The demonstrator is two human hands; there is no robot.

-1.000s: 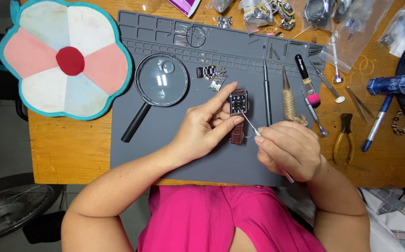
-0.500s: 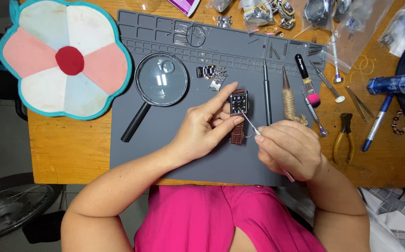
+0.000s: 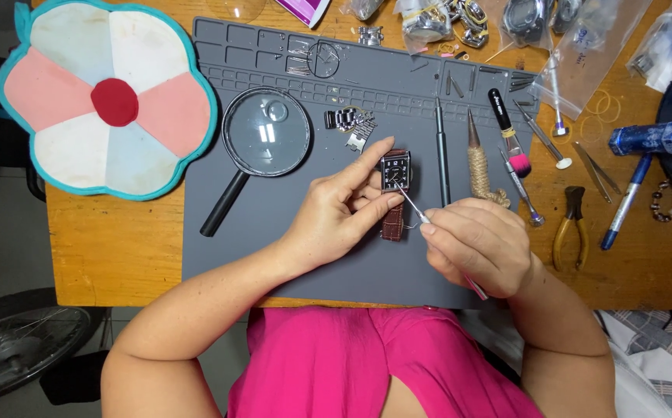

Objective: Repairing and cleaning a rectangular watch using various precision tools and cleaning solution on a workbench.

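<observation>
Rectangular watch (image 3: 394, 171) on brown strap, thin tool (image 3: 413, 204) tip touching it

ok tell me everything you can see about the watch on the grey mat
The watch has a rectangular dark case with a pale dial and a brown, leather-looking strap running toward the person. It lies flat, face up, on the grey mat. The left hand steadies it, fingers at the case and strap. The right hand holds a thin metal tool whose tip meets the case's lower edge.

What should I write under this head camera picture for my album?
Left hand steadies a rectangular wristwatch on a grey work mat while right hand touches a thin tool to it.
</observation>
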